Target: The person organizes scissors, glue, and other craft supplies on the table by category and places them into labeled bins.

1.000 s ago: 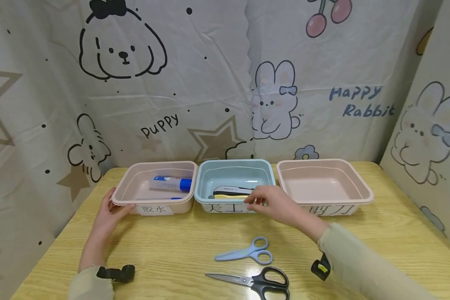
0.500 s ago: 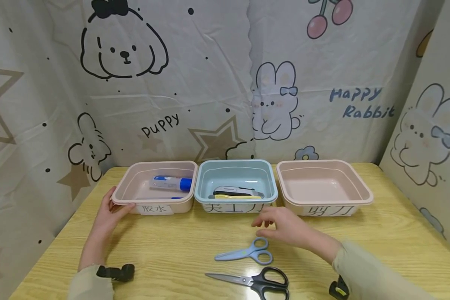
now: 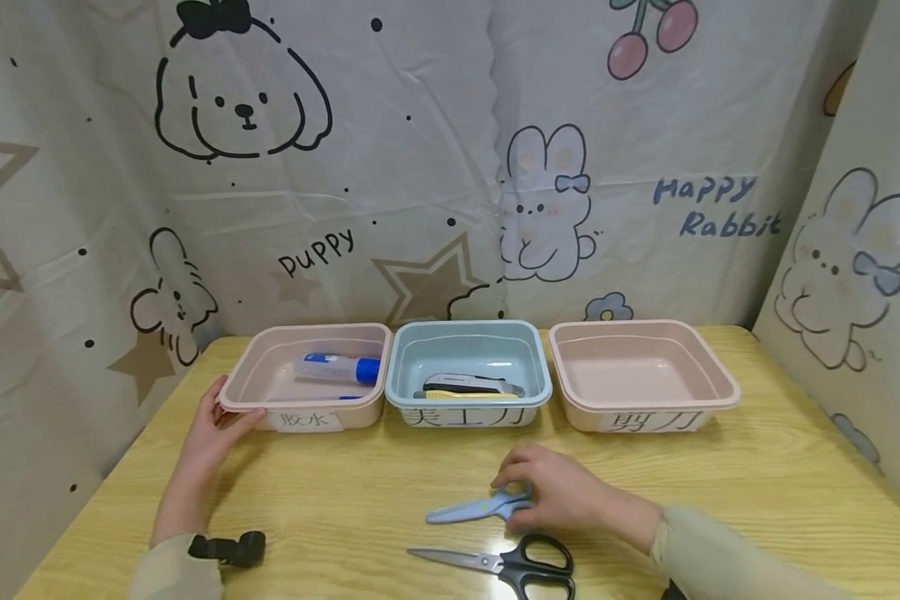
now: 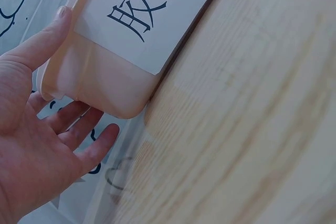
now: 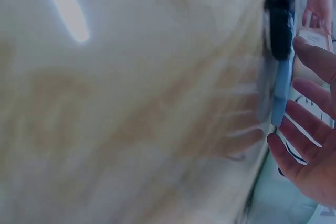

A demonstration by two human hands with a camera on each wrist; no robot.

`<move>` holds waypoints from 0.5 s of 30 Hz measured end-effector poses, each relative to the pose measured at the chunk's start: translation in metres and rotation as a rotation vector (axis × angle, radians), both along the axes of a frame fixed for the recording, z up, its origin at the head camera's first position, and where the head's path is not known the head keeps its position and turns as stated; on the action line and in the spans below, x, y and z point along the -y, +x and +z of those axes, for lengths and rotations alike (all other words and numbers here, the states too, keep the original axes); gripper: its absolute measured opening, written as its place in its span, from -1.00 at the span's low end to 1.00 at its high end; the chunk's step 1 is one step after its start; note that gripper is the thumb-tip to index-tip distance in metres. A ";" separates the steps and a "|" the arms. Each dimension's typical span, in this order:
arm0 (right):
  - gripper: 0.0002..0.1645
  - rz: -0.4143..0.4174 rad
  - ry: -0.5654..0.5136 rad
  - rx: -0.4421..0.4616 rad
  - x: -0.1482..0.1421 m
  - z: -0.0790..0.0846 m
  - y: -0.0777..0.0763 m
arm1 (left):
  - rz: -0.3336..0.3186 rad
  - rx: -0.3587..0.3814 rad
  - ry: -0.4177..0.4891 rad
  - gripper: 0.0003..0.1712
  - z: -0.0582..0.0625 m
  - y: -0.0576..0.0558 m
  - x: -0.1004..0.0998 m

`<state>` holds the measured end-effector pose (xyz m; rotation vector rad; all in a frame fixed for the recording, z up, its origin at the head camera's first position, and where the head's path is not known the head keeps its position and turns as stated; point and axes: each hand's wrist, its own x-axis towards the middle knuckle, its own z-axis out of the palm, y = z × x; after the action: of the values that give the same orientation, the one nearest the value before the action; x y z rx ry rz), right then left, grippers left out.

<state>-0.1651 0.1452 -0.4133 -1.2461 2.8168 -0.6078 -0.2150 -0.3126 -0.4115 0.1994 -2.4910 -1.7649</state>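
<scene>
Blue scissors [image 3: 483, 507] lie partly under the spread right hand [image 3: 562, 492]; left hand [image 3: 216, 427] grips pink box [image 3: 362, 415].

On the table [image 3: 330, 483], the middle bin [image 3: 468, 342] stands between left bin [image 3: 367, 415] and right bin [image 3: 630, 375]; before it lie rear scissors [image 3: 482, 507], then front scissors [image 3: 512, 568].

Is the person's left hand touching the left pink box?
Touching. In the left wrist view, the left hand has its thumb against the pink box's rim.

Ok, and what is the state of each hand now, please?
Left hand: holding the left pink bin by its corner.
Right hand: open, at the blue scissors; contact cannot be told.
</scene>
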 end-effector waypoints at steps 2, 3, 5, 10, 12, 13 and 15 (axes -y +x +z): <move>-0.51 0.005 0.000 0.004 0.001 -0.003 0.001 | 0.002 -0.002 0.013 0.07 0.000 -0.001 -0.001; -0.49 0.007 0.000 0.009 0.001 -0.003 0.001 | 0.003 -0.001 0.017 0.07 0.001 -0.002 -0.001; -0.46 0.011 0.000 0.019 0.002 -0.004 0.002 | 0.007 -0.002 0.013 0.08 0.000 -0.002 -0.001; -0.43 0.011 0.026 0.007 0.003 -0.003 0.003 | 0.008 -0.004 0.009 0.07 0.000 -0.001 -0.002; -0.46 0.011 0.031 -0.007 0.003 -0.002 0.004 | 0.010 -0.003 0.010 0.07 0.000 -0.001 -0.002; -0.48 0.010 0.032 -0.013 0.004 -0.002 0.004 | 0.012 -0.003 0.011 0.07 0.000 -0.001 -0.002; -0.51 0.009 0.030 -0.015 0.004 -0.002 0.004 | 0.013 -0.004 0.012 0.08 0.000 -0.001 -0.002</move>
<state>-0.1610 0.1410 -0.4149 -1.2632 2.8202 -0.5566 -0.2160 -0.3103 -0.4115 0.2128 -2.4708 -1.7739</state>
